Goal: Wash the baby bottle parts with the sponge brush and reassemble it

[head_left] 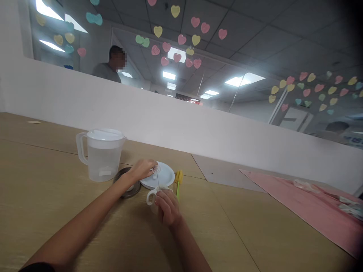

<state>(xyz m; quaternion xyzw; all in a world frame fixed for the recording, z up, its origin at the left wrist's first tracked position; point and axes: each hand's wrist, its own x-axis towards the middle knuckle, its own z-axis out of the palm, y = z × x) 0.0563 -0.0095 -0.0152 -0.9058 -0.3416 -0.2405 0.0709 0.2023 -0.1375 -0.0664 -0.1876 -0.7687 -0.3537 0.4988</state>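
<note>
My left hand [144,169] is closed on a small clear round-rimmed piece [155,169], held above a white plate [166,179]. From that piece a thin pale line runs down towards a white cup with a handle [149,199]; whether it is a rod or a stream, I cannot tell. My right hand [168,207] is closed around the right side of the cup, hiding much of it. Behind my left wrist lies a dark round lid-like disc [135,190], partly covered. Just right of the plate is a yellow-headed brush with a green handle [178,185].
A lidded translucent pitcher [103,158] stands left of my hands. On the right, a pink cloth [309,207] bears several blurred items. A white low wall [159,113] with glass above bounds the table's [70,211] back. A person [109,68] is behind the glass.
</note>
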